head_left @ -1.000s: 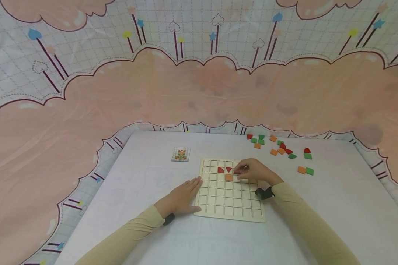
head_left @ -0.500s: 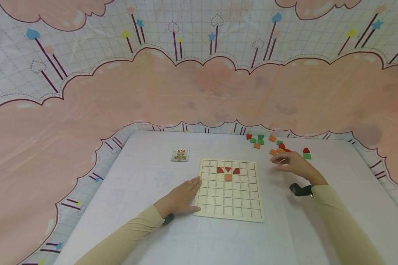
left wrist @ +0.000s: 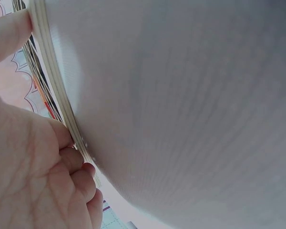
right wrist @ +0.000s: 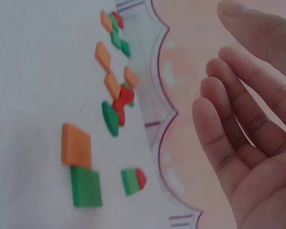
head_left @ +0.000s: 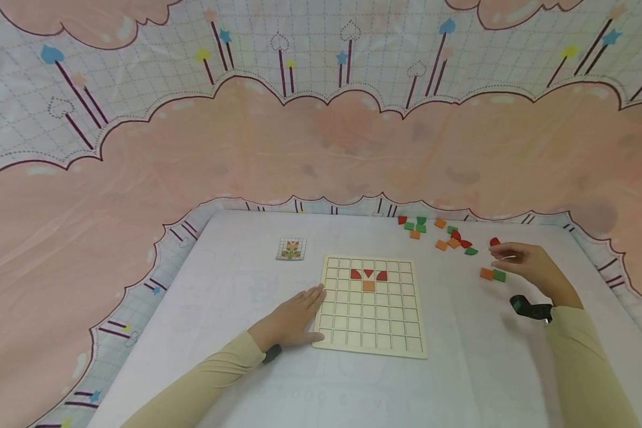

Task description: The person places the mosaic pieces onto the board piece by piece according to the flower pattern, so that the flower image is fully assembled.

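Note:
A wooden grid board [head_left: 372, 340] lies on the white table; in its upper part sit a red quarter-round tile [head_left: 355, 274], a small red triangle [head_left: 368, 274], another red quarter-round tile [head_left: 382, 276] and an orange square [head_left: 368, 286]. My left hand [head_left: 291, 318] rests flat along the board's left side, its fingertips and thumb touching the edge [left wrist: 62, 90]. At the right, my right hand [head_left: 529, 266] hovers with nothing between its gently bent fingers. Close by are an orange square tile [right wrist: 77, 145] and a green square tile [right wrist: 86, 187], side by side; the hand partly covers a red tile [head_left: 494, 242] in the head view.
Several red, green and orange tiles [head_left: 441, 245] lie scattered near the table's back right. A small pattern card [head_left: 291, 249] with a coloured grid figure lies beyond the board, to the left. Behind the table hangs a printed pink cloth [head_left: 299, 154].
My right hand has let go of the right-hand red quarter-round tile on the board and moved right, over to the loose tiles. The left hand has stayed at the board's edge.

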Available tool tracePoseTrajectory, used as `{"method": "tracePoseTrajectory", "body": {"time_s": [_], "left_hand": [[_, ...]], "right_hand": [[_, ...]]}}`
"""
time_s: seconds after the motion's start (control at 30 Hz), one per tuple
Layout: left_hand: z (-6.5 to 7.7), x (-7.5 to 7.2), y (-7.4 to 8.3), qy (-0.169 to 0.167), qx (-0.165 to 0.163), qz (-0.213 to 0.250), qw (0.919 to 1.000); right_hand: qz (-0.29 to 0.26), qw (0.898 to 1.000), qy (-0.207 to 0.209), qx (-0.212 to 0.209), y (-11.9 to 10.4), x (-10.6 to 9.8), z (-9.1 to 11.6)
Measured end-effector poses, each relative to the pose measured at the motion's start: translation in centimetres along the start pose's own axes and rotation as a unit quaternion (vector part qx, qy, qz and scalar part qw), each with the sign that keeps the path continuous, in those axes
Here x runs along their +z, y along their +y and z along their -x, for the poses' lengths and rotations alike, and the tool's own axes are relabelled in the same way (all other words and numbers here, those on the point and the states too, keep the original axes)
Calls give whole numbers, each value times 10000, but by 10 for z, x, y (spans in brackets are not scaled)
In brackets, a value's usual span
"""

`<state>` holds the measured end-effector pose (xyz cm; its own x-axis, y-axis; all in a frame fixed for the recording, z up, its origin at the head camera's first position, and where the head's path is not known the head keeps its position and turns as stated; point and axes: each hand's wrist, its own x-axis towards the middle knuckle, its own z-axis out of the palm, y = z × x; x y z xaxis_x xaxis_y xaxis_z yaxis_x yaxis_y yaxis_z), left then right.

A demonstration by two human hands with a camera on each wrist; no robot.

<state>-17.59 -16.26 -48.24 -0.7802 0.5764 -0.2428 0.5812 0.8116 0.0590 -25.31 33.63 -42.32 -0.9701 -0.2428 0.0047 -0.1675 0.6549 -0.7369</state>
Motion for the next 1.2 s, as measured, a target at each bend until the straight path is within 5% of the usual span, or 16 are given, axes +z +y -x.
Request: {"method": "tracePoseTrajectory", "body": {"time_s": [0.5,1.2], "left_hand": [[0,-1,0,-46,-64,71,9999],[-1,0,0,-74,-35,5,10000]], "right_hand": [[128,9969,-75,770,58,11,3],[460,9963,-25,728,57,24,-8]]}}
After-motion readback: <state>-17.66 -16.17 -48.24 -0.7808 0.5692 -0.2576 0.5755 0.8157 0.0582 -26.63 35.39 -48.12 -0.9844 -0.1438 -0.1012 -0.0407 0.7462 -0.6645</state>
